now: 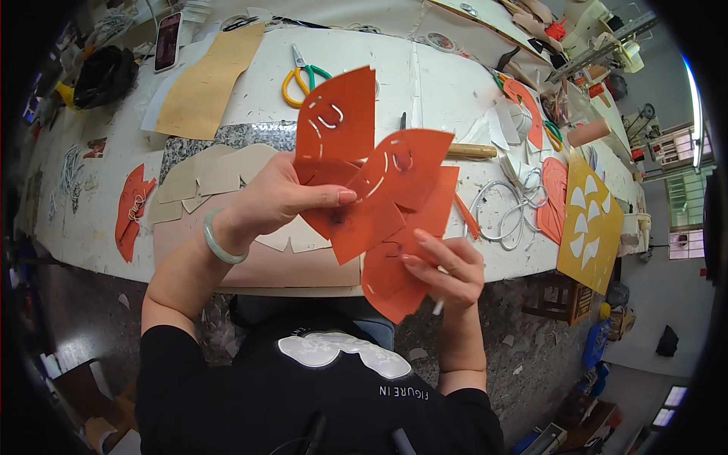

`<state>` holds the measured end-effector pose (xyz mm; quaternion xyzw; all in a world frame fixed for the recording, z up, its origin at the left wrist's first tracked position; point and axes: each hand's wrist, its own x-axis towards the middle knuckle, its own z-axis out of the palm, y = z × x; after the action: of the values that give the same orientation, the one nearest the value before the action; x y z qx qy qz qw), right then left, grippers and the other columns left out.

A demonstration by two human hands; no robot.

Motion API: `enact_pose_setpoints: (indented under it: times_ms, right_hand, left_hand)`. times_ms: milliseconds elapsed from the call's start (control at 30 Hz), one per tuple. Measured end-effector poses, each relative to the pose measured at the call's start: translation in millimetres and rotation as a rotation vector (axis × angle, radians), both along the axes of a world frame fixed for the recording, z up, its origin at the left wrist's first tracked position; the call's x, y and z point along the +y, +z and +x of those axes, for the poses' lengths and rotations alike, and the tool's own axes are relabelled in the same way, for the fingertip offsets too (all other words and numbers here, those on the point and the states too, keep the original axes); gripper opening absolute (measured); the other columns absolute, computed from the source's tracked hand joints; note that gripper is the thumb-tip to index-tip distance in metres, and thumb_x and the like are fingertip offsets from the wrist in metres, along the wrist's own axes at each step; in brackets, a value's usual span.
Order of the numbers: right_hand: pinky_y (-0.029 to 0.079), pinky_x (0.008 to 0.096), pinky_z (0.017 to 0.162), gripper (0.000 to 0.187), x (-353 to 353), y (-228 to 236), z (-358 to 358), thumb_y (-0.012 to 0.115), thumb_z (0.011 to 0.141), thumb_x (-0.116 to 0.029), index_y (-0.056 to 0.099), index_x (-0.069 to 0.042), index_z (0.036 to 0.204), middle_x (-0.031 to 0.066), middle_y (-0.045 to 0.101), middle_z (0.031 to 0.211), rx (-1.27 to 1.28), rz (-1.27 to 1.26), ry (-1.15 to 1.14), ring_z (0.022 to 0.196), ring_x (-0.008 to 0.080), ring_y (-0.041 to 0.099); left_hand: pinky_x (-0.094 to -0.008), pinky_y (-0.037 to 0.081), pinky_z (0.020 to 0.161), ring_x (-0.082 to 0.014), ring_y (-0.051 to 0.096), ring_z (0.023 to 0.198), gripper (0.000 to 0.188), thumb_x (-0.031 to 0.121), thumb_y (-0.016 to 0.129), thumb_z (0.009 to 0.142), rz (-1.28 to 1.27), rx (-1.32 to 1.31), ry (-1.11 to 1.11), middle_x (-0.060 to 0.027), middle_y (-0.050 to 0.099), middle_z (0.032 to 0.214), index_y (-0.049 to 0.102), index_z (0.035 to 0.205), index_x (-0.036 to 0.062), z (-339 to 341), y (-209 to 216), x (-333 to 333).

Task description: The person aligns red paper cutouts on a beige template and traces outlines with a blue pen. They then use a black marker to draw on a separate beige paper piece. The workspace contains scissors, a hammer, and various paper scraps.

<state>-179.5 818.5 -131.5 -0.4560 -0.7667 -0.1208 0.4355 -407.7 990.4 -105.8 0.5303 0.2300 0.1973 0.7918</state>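
My left hand (277, 196) pinches several orange cut-out pieces (390, 186), fanned out above the table's front edge. They have curved outer edges, pointed notches and short curved slots or white marks. My left thumb lies flat on the middle piece. Lower right, my right hand (453, 274) grips another orange piece (390, 280), which overlaps the others. A small whitish tip (438, 307) pokes out under my right fingers; what it belongs to is hidden. Beige cut-outs (201, 171) with notched edges lie behind my left wrist.
Scissors (297, 76) with yellow and green handles lie beyond the pieces. A wooden handle (472, 151) and coiled white cord (508, 216) are to the right, near a yellow template (588, 227). Another orange piece (133, 212) lies left. A phone (167, 42) stands at the far left.
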Motion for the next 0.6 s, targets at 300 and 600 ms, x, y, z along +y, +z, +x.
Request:
enact_pose_setpoints:
  times_ms: [300, 600]
  right_hand:
    - [0.045, 0.0249, 0.058, 0.011, -18, -1, 9, 0.072, 0.075, -0.009, 0.078, -0.010, 0.084, 0.0136, 0.074, 0.101, 0.459, -0.004, -0.044, 0.070, 0.0189, 0.056]
    - [0.033, 0.0238, 0.050, 0.029, -13, -12, 5, 0.062, 0.091, 0.001, 0.057, 0.004, 0.120, 0.0102, 0.061, 0.089, 1.442, -0.151, 0.211, 0.054, 0.0085, 0.042]
  left_hand:
    - [-0.0274, 0.061, 0.072, -0.0181, 0.072, 0.087, 0.028, 0.002, 0.069, 0.090, 0.281, -0.140, 0.107, -0.0133, 0.072, 0.102, 0.066, 0.117, -0.0058, 4, 30, 8]
    - [-0.0299, 0.059, 0.080, -0.0175, 0.071, 0.089, 0.028, 0.004, 0.070, 0.089, 0.204, -0.118, 0.131, -0.0119, 0.072, 0.105, 0.067, 0.116, -0.0036, 17, 28, 6]
